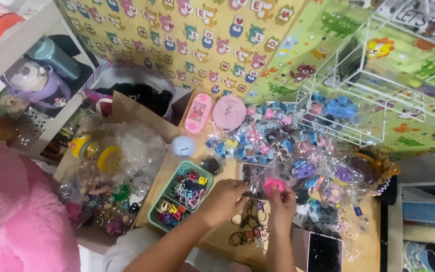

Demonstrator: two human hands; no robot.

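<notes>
I log, near to far: one black tray [324, 252], bead-filled, at table edge. My two hands: left hand [225, 199] curled, fingertips pinching clear packet [252, 176]; right hand [281, 201] pinching one pink clip [273, 185], glossy plastic. One green tray [159, 221], rounded, many small coloured rings. Heap of clips, uncounted, in crinkly cellophane. Beyond: one pink toy console [198, 113], one round pink case [229, 112], one white wire rack [363, 100].

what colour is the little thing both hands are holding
Bright pink hair accessory, held between the left hand and right hand; head view.
</notes>
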